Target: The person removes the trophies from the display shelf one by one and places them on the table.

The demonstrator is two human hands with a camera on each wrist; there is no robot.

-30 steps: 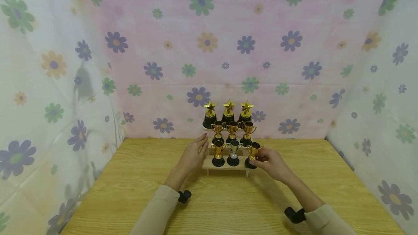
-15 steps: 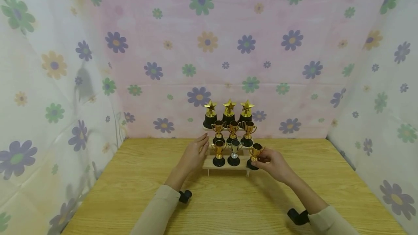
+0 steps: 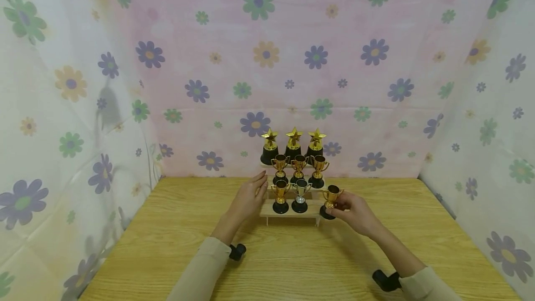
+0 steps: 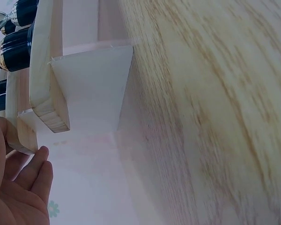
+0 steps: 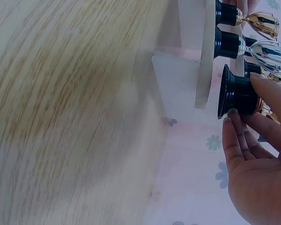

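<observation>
In the head view, my right hand [image 3: 355, 212] pinches a small gold trophy cup [image 3: 332, 193] by its black base, beside the right end of the stand's lowest shelf. The right wrist view shows the black base [image 5: 239, 91] between thumb and fingers, with a gap between it and the shelf end [image 5: 202, 96]. My left hand [image 3: 246, 201] touches the left end of the wooden tiered stand [image 3: 271, 209], its fingers fairly straight. In the left wrist view, those fingers [image 4: 37, 171] rest at the end of the middle shelf [image 4: 25, 133].
On the lowest shelf stand a gold cup [image 3: 281, 193] and a silver cup [image 3: 301, 190]. Three gold cups fill the middle tier, and three star trophies [image 3: 294, 142] the top. Under the stand is a wood-grain table [image 3: 284, 264], with flowered cloth [image 3: 217, 82] around it.
My right hand has moved the gold trophy cup to the right and slightly nearer, off the end of the lowest shelf. The left hand has stayed at the stand.
</observation>
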